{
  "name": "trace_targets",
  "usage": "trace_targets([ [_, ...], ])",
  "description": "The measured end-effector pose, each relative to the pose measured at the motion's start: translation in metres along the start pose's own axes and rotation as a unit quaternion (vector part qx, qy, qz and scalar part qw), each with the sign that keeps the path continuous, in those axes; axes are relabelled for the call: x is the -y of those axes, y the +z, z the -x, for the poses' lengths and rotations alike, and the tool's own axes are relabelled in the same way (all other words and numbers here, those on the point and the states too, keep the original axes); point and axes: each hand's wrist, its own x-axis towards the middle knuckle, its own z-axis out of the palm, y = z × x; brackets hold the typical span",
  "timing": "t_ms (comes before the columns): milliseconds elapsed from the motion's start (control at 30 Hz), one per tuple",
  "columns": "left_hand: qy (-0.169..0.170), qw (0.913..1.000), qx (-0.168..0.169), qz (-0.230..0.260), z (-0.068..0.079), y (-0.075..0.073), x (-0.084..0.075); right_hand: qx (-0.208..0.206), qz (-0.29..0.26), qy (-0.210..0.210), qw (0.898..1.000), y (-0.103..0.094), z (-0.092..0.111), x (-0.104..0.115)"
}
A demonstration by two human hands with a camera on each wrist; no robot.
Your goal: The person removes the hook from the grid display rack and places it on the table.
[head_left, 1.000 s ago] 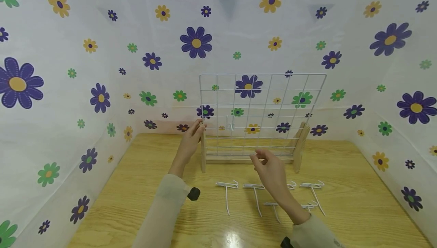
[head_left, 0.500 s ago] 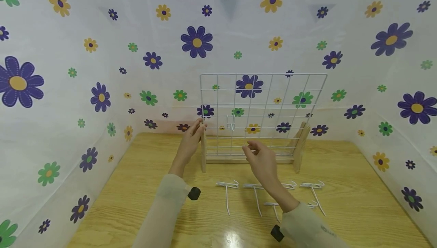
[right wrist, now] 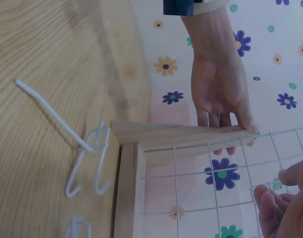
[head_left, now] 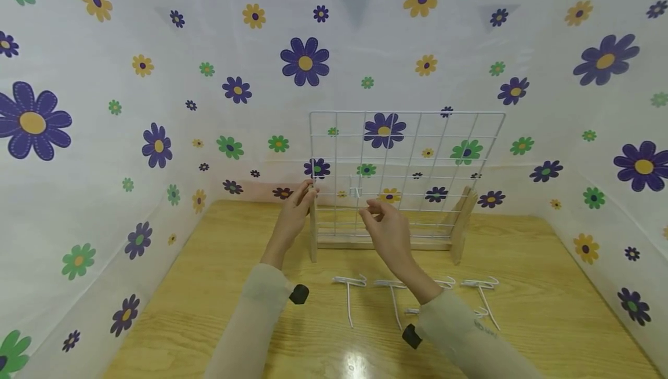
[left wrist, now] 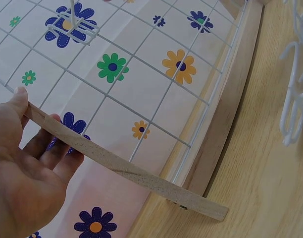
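A white wire grid panel [head_left: 407,112] stands upright in a wooden stand [head_left: 386,246]. My left hand [head_left: 292,217] grips the stand's left side piece [left wrist: 117,166], thumb on one face and fingers behind it. One white wire hook [head_left: 356,192] hangs on the left part of the grid; in the left wrist view the same hook [left wrist: 72,27] appears near the top. My right hand [head_left: 388,234] is in front of the grid, just below and right of that hook, its fingers loosely bent. In the right wrist view a gap separates thumb and fingertips [right wrist: 263,193], with nothing seen between them.
Several white wire hooks lie on the wooden table [head_left: 209,298] in front of the stand, including a left one [head_left: 349,303] and a far right one [head_left: 481,283]. My right forearm partly covers some. A flower-printed white sheet [head_left: 250,112] surrounds the table.
My right hand has moved up and left, from above the hooks on the table toward the hook on the grid. The left hand has kept its hold on the stand.
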Motion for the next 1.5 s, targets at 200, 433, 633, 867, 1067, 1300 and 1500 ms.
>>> trace_targets([
  [200, -0.003, 1.0000, -0.003, -0.007, 0.000, 0.001, -0.001, -0.004, -0.022, -0.008, 1.000, 0.007, -0.010, 0.003],
  [433, -0.006, 0.9999, -0.007, -0.005, -0.003, 0.001, 0.000, -0.012, -0.035, -0.012, 0.999, 0.012, -0.016, 0.007],
  [633, -0.002, 1.0000, -0.006, -0.002, -0.002, 0.002, -0.001, -0.017, -0.038, -0.012, 0.999, 0.013, -0.023, 0.008],
  [867, 0.000, 1.0000, -0.007, -0.003, -0.001, 0.002, -0.002, -0.041, -0.038, -0.016, 0.998, 0.013, -0.027, 0.009],
  [1067, -0.003, 1.0000, -0.007, -0.003, -0.001, 0.001, -0.002, -0.073, -0.076, -0.016, 0.994, 0.011, -0.029, 0.009],
  [1300, -0.013, 0.9999, -0.002, 0.004, -0.002, 0.001, 0.000, -0.097, -0.113, -0.017, 0.989, 0.007, -0.035, 0.008],
  [1500, -0.023, 0.9997, 0.003, 0.004, 0.003, 0.001, -0.013, -0.097, -0.131, -0.025, 0.986, 0.000, -0.035, 0.009],
])
